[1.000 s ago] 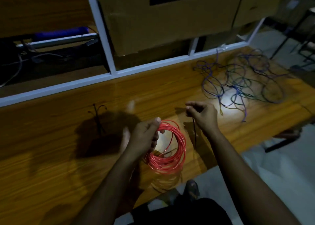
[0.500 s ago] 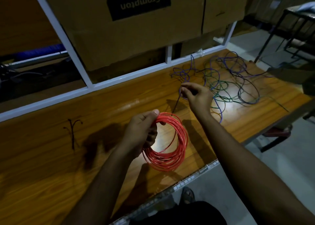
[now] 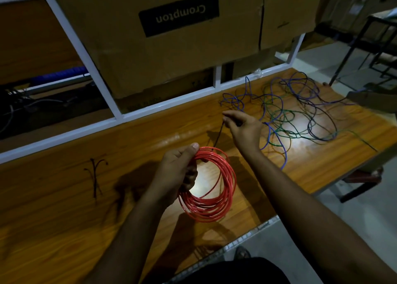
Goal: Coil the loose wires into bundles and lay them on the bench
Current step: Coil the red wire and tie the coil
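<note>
Overhead, "Crompton" is read inverted on a cardboard box (image 3: pixel 171 36). The red coil (image 3: pixel 211 186) is grasped by the left hand (image 3: pixel 178 172) above the glossy wooden worktop (image 3: pixel 53 208); a dark tie (image 3: pixel 218 136) is pinched by the right hand (image 3: pixel 243 129).

The scene is dim, with bright glare pools on the bench (image 3: pixel 133 154) just beside the right hand (image 3: pixel 245 131) and under the left hand (image 3: pixel 178 172). Hand shadows fall leftward; the edges bend and blur slightly.
</note>
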A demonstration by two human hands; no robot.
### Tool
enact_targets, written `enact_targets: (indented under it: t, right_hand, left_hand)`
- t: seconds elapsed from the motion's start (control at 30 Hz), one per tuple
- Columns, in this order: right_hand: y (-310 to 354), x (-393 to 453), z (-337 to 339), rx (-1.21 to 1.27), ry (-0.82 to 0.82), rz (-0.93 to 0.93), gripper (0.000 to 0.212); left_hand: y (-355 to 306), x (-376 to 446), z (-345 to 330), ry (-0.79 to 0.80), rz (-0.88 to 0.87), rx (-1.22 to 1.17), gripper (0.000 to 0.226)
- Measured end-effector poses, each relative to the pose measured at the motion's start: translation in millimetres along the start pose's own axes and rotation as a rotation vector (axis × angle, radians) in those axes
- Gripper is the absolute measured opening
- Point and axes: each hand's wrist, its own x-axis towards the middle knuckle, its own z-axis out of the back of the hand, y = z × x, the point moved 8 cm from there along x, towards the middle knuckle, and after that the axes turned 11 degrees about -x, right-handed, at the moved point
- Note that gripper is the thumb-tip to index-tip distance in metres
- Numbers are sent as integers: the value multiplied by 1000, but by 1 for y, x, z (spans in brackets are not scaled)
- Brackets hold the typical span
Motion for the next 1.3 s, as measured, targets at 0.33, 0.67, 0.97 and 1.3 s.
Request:
enact_targets:
  t: [0.33,0.67,0.97,1.3]
  right_hand:
    - [43,-43,-24,492,559,-308,15]
    - [70,-48,-49,448,719,-266,16]
    - [71,-62,-63,373,768,-270,17]
    - [64,-65,-78,-55,389,-36,18]
  left_hand:
    - [7,13,31,-121,-48,80,36]
    - [14,19,47,-138,-30,84,40]
    - [12,22,66,-342,-260,286,49]
    - [37,30,65,-392,-167,160,42]
